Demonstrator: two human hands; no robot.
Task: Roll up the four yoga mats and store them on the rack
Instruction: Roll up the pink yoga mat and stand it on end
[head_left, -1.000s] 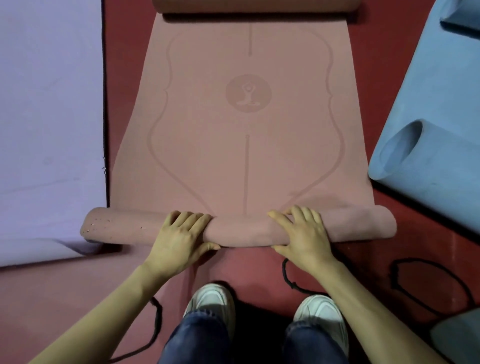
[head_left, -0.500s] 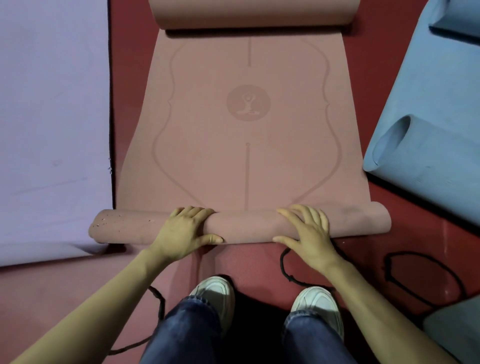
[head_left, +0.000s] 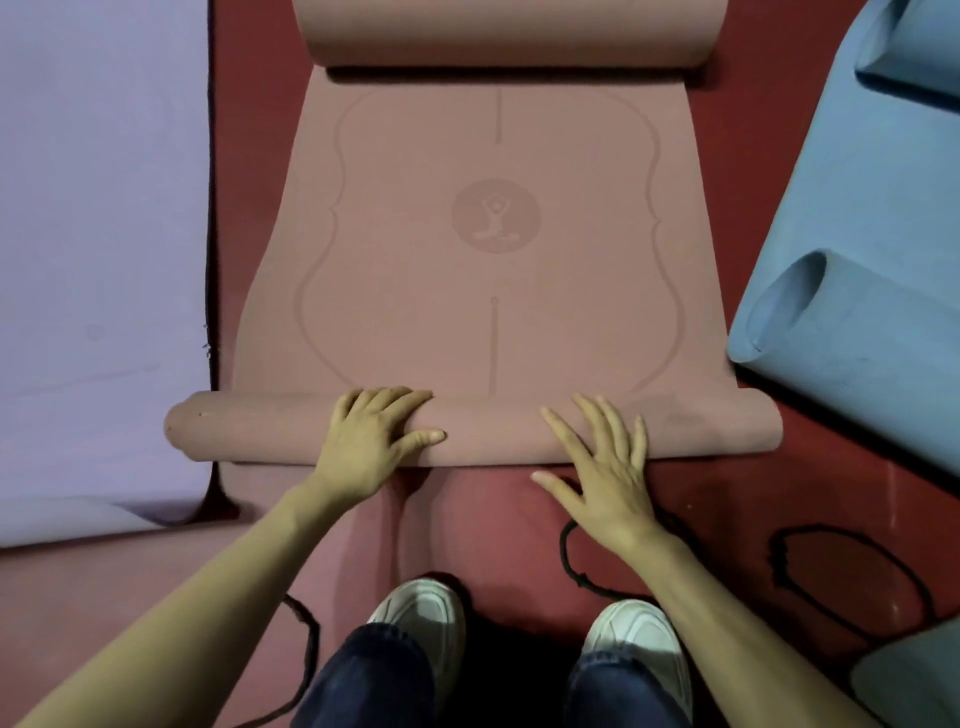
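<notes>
A pink yoga mat (head_left: 415, 270) with a printed yoga figure lies on the red floor ahead of me. Its near end is wound into a roll (head_left: 488, 434) across my front, and its far end curls up at the top of the view. My left hand (head_left: 371, 441) rests on the roll with fingers bent over its top and thumb along its front. My right hand (head_left: 602, 467) lies on the roll with fingers straight and spread, thumb off the near side. A lilac mat (head_left: 98, 249) lies flat on the left. A blue mat (head_left: 872, 280), partly curled, lies on the right.
My two white shoes (head_left: 426, 618) stand just behind the roll. Black cord loops (head_left: 852, 571) lie on the red floor at the right and beside my feet. A grey-green object (head_left: 914, 680) shows at the bottom right corner.
The roll has moved forward over the mat and grown slightly. My right hand's fingers have straightened and slid back toward me; my left hand stays bent over the roll.
</notes>
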